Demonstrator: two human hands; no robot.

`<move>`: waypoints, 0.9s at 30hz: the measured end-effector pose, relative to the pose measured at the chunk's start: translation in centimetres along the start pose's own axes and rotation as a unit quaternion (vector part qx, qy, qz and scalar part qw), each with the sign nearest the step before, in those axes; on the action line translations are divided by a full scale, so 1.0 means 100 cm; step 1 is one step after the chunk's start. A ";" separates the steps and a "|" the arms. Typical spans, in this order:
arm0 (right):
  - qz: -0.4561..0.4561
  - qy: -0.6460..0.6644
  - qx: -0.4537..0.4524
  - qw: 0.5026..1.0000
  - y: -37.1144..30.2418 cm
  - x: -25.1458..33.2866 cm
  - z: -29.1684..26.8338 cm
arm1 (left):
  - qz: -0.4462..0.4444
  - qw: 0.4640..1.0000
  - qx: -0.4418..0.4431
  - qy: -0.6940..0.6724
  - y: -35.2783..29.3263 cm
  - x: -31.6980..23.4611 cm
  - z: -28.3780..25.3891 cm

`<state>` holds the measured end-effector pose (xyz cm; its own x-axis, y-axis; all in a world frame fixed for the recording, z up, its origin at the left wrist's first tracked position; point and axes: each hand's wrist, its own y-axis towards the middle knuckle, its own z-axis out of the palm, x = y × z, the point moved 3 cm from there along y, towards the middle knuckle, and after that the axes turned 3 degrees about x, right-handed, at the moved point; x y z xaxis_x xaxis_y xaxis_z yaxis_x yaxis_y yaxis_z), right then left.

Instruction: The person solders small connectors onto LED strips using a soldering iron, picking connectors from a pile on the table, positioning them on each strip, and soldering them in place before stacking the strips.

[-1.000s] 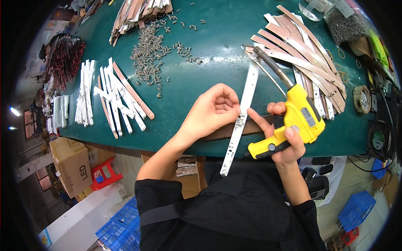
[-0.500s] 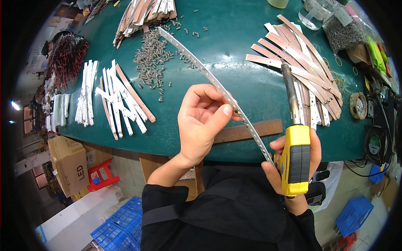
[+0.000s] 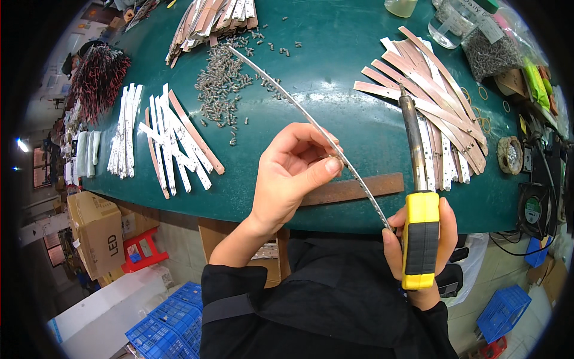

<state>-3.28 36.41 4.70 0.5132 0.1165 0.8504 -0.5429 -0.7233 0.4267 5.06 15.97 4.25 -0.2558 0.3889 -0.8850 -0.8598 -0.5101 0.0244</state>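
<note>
A long, thin LED strip board slants across the middle, turned nearly edge-on. Thumb and forefinger of my left hand pinch it near its middle. My right hand is closed round a soldering iron with a yellow and black handle, its metal tip pointing away from me. Between that hand's thumb and forefinger sits the strip's near end. A brown flat bar lies on the green table behind and below the strip.
Small metal connectors lie heaped beyond my left hand. Piles of strips lie at left, far left and right. A bag of small parts, a clear jar and a round holder stand at right.
The strip has been rolled from showing its LED face to nearly edge-on. My right hand and the soldering iron have shifted slightly toward me.
</note>
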 end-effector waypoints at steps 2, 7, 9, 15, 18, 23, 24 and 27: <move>-0.050 -0.057 0.064 0.995 0.002 0.001 -0.001 | -0.042 0.999 0.014 -0.025 0.001 0.001 -0.003; -0.072 -0.081 0.097 0.989 0.007 0.008 -0.003 | -0.098 0.990 0.031 -0.100 0.001 0.007 -0.006; -0.080 -0.103 0.108 0.986 0.008 0.011 -0.004 | -0.092 0.988 0.037 -0.115 0.001 0.010 -0.006; -0.055 -0.119 0.139 0.982 0.007 0.018 -0.004 | -0.088 0.990 0.023 -0.110 0.001 0.009 -0.005; -0.089 -0.144 0.091 0.981 0.012 0.023 -0.002 | -0.075 0.992 0.028 -0.099 0.002 0.009 -0.005; -0.083 -0.130 0.086 0.984 0.010 0.018 -0.006 | -0.062 0.991 0.038 -0.117 0.000 0.012 -0.005; -0.075 -0.126 0.105 0.984 0.012 0.017 -0.007 | -0.062 0.991 0.037 -0.117 0.000 0.013 -0.004; -0.044 -0.080 0.059 0.994 0.001 0.007 -0.005 | -0.012 0.990 0.029 -0.137 -0.002 0.017 -0.001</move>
<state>-3.28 36.74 5.46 0.6602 0.0801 0.7468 -0.4139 -0.7909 0.4507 4.85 16.71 2.72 -0.3388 0.5980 -0.7264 -0.8892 -0.4559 0.0395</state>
